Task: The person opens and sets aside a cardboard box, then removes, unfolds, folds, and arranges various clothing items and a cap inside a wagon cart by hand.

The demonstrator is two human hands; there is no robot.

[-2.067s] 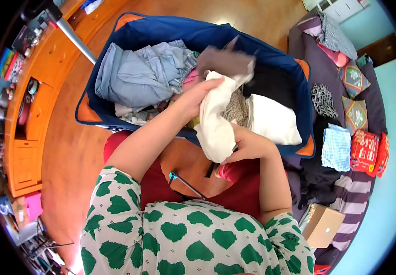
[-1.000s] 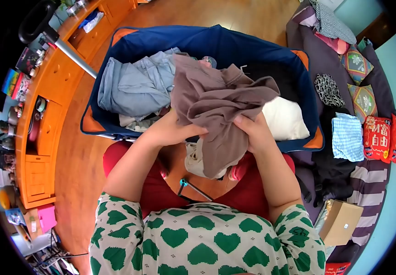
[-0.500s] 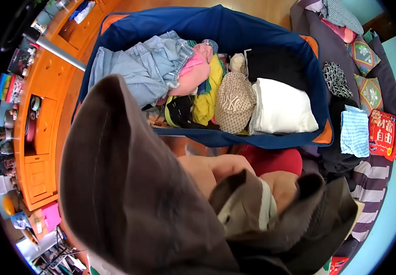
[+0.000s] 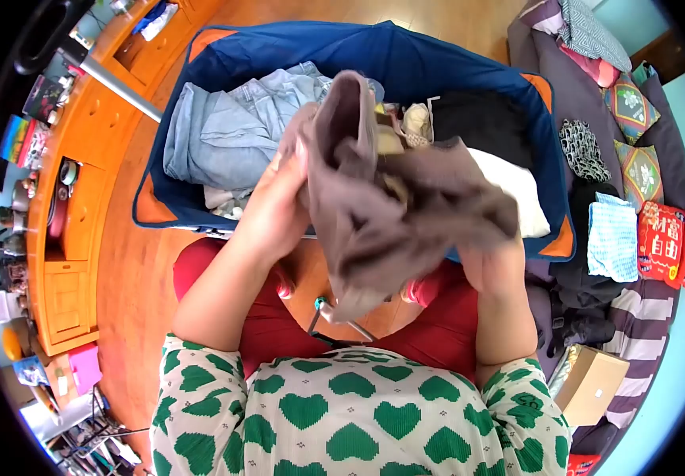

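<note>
Between my hands, bunched and partly blurred, is a brown cloth garment (image 4: 382, 214) with a tube-like opening standing up at its top; its exact kind is unclear. My left hand (image 4: 279, 194) grips its left side, fingers partly behind the cloth. At the lower right edge, my right hand (image 4: 493, 262) is closed on the same garment, its fingers mostly hidden. Just beyond is a blue fabric storage box (image 4: 382, 51) with orange corners. Light blue denim clothing (image 4: 235, 123) fills its left side; folded black cloth (image 4: 481, 123) and folded white cloth (image 4: 517, 190) lie at its right.
A purple-grey sofa (image 4: 545, 87) runs along the right, bearing cushions, a blue checked cloth (image 4: 612, 234) and red packets (image 4: 660, 238). An open cardboard box (image 4: 592, 385) sits lower right. Orange wooden cabinets (image 4: 73, 305) line the left. A metal pole (image 4: 120, 91) reaches toward the storage box.
The brown garment has moved away from the camera, up over the front of the storage box, and is bunched smaller. Both my hands and forearms now show; my shirt and red trousers are uncovered.
</note>
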